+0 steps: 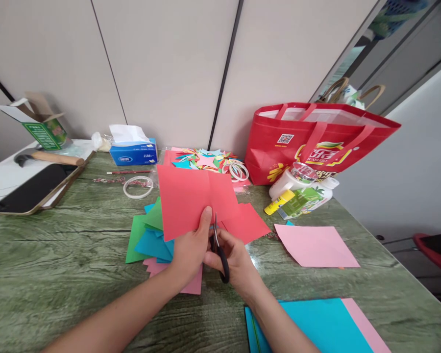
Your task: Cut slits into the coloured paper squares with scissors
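A sheet of red paper (185, 203) is held up over the table by my left hand (191, 245), thumb on top and the other fingers out of sight beneath. My right hand (235, 257) grips black-handled scissors (223, 262), their blades at the paper's lower edge beside my left thumb. Below the sheet lie green paper pieces (135, 240), blue paper pieces (150, 245) and pink paper pieces (193, 284). Another red paper piece (248, 223) rests on the table to the right, partly behind the held sheet.
Behind stand a blue tissue box (134, 153) and a red bag (272, 142). White tape rolls (138, 187), folded colourful paper (206, 159) and a yellow glue stick (279, 202) lie around. Pink paper (318, 245) and blue sheets (323, 323) are at right, a phone (33, 189) and hammer (55, 157) at left.
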The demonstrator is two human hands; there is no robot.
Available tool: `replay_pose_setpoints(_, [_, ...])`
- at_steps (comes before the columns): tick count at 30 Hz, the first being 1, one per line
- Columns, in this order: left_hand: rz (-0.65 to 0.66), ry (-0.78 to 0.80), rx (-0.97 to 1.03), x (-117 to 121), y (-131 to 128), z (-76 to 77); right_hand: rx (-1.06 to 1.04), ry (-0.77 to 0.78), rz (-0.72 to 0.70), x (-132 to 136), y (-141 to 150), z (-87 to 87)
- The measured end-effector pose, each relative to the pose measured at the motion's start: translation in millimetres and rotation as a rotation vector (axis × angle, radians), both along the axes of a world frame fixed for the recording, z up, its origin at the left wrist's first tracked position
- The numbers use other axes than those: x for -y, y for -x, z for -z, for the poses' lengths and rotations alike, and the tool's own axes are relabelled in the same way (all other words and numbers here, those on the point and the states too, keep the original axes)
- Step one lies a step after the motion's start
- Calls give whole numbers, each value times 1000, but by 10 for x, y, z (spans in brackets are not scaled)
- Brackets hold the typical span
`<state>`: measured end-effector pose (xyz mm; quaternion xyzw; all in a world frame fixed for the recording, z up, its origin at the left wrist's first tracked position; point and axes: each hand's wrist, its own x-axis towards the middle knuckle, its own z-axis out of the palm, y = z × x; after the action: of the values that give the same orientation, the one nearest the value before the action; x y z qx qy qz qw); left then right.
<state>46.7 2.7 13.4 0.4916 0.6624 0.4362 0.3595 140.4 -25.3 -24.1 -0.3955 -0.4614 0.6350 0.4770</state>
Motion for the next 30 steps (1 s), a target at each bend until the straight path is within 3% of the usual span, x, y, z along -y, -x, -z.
replay_pose_setpoints(30, [-1, -19, 38, 21, 25, 16, 62, -66, 3, -3, 3, 12])
